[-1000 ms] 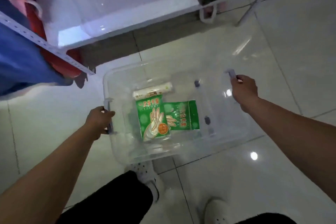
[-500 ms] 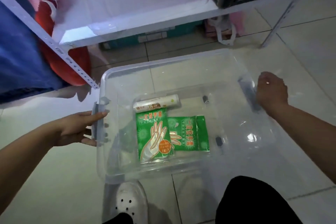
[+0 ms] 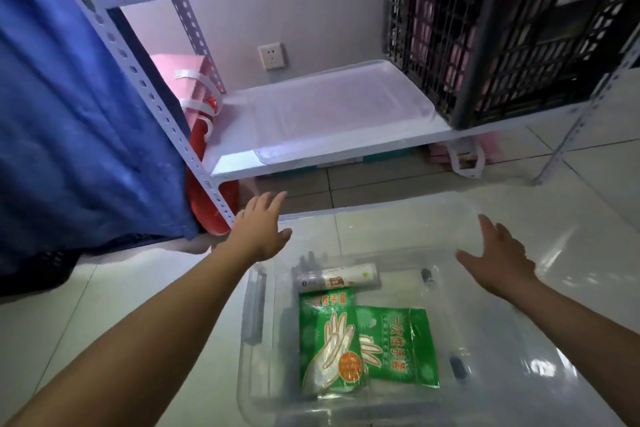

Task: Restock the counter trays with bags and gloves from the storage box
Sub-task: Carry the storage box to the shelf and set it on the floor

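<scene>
A clear plastic storage box [image 3: 363,215] stands on the tiled floor below me. Inside lie two green packs of disposable gloves [image 3: 330,340], one overlapping the other [image 3: 401,347], and a white roll of bags [image 3: 337,279] behind them. My left hand [image 3: 258,232] hovers open above the box's far left corner, fingers pointing at the shelf. Above the box's right side my right hand [image 3: 495,256] is open too, fingers spread. Neither hand touches the box. A clear lid [image 3: 341,107] lies on the low shelf beyond.
A grey metal shelf rack [image 3: 311,152] stands ahead, with a black crate [image 3: 502,38] on its right part. Blue cloth [image 3: 69,114] hangs at the left beside pink and red bags [image 3: 201,121]. A wall socket [image 3: 272,55] is behind the shelf.
Both hands have let go of the box handles and risen, opening toward the shelf. My view has tilted up, showing more of the rack.
</scene>
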`<action>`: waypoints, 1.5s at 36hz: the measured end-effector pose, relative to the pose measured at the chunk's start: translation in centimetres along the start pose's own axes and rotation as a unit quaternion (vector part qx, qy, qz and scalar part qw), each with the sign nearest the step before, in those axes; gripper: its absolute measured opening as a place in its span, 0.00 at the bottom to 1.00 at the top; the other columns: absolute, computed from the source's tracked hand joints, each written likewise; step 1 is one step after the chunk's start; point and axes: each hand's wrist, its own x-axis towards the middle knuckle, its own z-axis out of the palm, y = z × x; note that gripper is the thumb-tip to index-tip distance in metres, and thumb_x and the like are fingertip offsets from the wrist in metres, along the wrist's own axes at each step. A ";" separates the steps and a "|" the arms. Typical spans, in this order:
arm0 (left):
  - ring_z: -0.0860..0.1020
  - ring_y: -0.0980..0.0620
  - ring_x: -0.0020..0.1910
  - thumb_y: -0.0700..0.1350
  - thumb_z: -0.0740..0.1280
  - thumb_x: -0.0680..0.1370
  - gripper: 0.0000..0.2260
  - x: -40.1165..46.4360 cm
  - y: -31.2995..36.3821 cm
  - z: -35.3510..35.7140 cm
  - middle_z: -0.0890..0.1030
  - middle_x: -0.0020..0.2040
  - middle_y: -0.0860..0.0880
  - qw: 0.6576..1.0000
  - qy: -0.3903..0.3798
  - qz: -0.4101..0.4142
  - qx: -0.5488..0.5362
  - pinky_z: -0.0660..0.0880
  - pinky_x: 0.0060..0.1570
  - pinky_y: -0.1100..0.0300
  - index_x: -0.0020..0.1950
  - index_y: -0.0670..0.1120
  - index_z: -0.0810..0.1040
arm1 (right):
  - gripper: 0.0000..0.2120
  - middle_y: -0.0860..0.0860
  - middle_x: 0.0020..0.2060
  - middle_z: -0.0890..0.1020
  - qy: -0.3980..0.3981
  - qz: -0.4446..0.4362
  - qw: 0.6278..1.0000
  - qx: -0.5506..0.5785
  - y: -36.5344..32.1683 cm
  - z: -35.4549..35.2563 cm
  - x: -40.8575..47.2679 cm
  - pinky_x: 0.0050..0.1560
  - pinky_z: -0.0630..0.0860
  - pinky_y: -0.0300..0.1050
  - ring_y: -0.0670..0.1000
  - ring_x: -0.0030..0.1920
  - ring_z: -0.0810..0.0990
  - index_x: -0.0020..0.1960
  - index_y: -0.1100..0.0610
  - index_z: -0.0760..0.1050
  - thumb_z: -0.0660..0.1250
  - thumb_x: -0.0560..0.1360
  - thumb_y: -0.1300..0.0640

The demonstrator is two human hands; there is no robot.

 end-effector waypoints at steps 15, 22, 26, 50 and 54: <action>0.60 0.40 0.74 0.40 0.65 0.78 0.21 15.1 0.0 -1.2 0.69 0.72 0.42 0.992 0.054 -0.085 0.076 0.52 0.73 0.38 0.70 0.49 0.67 | 0.39 0.51 0.81 0.44 0.061 -0.046 0.992 -0.102 1.0 2.1 -3.4 0.75 0.51 0.57 0.55 0.80 0.42 0.79 0.42 0.39 0.58 0.77 0.36; 0.76 0.39 0.56 0.32 0.67 0.70 0.12 10.1 0.7 -0.5 0.79 0.54 0.42 0.975 0.194 0.065 0.089 0.68 0.63 0.44 0.51 0.43 0.76 | 0.37 0.49 0.81 0.44 0.059 -0.057 0.995 -0.051 0.3 0.2 -5.1 0.75 0.50 0.56 0.53 0.79 0.42 0.79 0.43 0.43 0.58 0.78 0.39; 0.78 0.39 0.54 0.27 0.70 0.65 0.17 4.7 2.2 -2.6 0.80 0.54 0.41 0.954 0.260 0.118 0.092 0.67 0.64 0.34 0.50 0.41 0.78 | 0.36 0.50 0.81 0.44 0.058 -0.078 0.995 -0.017 -1.0 -1.2 -6.0 0.76 0.50 0.56 0.53 0.79 0.43 0.79 0.45 0.45 0.60 0.78 0.41; 0.81 0.57 0.48 0.42 0.74 0.74 0.18 -13.7 0.2 -26.7 0.84 0.53 0.51 0.761 0.384 0.058 -0.520 0.81 0.45 0.60 0.63 0.47 0.79 | 0.37 0.54 0.74 0.67 0.108 -0.078 0.870 0.475 -7.8 -16.0 -7.5 0.68 0.69 0.58 0.59 0.71 0.68 0.76 0.50 0.60 0.69 0.74 0.39; 0.83 0.52 0.48 0.41 0.71 0.77 0.12 -12.3 -1.0 -20.6 0.85 0.49 0.52 0.760 0.259 -0.027 -0.596 0.82 0.39 0.57 0.60 0.49 0.80 | 0.25 0.50 0.61 0.76 0.070 -0.071 0.893 0.439 -4.9 -13.7 -7.8 0.53 0.73 0.48 0.53 0.54 0.77 0.71 0.50 0.68 0.69 0.76 0.50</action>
